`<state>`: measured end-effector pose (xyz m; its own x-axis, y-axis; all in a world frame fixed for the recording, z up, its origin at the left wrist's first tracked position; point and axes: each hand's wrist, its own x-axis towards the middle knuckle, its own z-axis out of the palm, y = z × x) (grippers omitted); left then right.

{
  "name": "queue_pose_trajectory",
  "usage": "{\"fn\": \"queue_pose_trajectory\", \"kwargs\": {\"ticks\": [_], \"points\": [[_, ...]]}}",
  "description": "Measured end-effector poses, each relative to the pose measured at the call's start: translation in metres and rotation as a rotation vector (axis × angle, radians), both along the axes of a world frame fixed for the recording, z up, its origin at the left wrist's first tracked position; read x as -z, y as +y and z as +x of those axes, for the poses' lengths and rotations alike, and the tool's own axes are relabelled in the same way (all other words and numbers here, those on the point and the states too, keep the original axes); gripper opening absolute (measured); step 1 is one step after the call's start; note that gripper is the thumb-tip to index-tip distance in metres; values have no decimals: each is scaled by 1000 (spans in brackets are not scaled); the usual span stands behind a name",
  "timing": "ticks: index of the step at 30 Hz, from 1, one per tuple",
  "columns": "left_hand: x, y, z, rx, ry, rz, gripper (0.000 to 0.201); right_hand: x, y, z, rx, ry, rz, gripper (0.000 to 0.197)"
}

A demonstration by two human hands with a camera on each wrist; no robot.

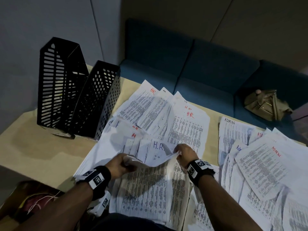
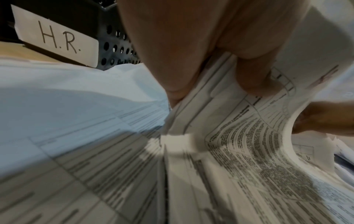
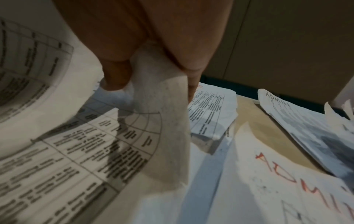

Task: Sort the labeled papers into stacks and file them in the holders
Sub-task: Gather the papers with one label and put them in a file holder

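Note:
A small sheaf of printed sheets, the top one marked "H.R." (image 1: 156, 151), is held above the paper-covered table between both hands. My left hand (image 1: 124, 164) grips its near-left edge; in the left wrist view its fingers (image 2: 254, 78) curl over the bent sheets (image 2: 239, 136). My right hand (image 1: 180, 151) pinches the right corner, thumb and finger closed on the paper (image 3: 159, 91). More HR-marked papers (image 1: 188, 120) lie behind. ADMIN papers (image 1: 260, 164) lie to the right. Two black mesh holders (image 1: 66, 90) stand at the back left, one labelled "H.R." (image 2: 57, 37).
A blue sofa (image 1: 191, 64) runs behind the table, with an olive bag (image 1: 265, 104) on it. Bare tabletop (image 1: 33, 144) shows at the left in front of the holders. A brown box with cords (image 1: 30, 202) sits at the lower left.

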<state>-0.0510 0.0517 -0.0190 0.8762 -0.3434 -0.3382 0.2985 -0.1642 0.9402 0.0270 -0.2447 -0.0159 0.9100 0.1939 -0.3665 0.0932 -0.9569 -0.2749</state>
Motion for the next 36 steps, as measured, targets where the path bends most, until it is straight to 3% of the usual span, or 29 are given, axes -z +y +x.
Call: {"fn": "queue_pose_trajectory", "kwargs": {"ticks": [5,9,14,17,20,25,28,30,33,36], "points": [[-3,0,-2,-10,23,-32,27,2,-6,-1,-45,-124,-64,23],[-7,2,-1,2,36,-12,30,2,-5,-11,2,-84,7,20],[-9,2,1,47,10,19,35,11,-9,-26,-30,-22,-35,44],[-7,0,0,14,64,4,30,7,0,-25,51,47,-18,39],[-11,-4,0,13,64,18,35,11,6,-27,61,-8,22,34],[-19,-7,2,58,16,79,45,19,0,-25,57,114,84,74],[-21,-11,4,65,68,148,50,14,-6,-15,-51,65,-118,98],[-18,-10,4,99,81,232,59,10,-7,-12,-38,32,-160,95],[-14,-9,4,95,89,250,45,10,-6,-15,-37,-51,-174,79],[-16,-9,4,72,129,244,47,9,-4,-23,-40,-60,-166,75]]}}
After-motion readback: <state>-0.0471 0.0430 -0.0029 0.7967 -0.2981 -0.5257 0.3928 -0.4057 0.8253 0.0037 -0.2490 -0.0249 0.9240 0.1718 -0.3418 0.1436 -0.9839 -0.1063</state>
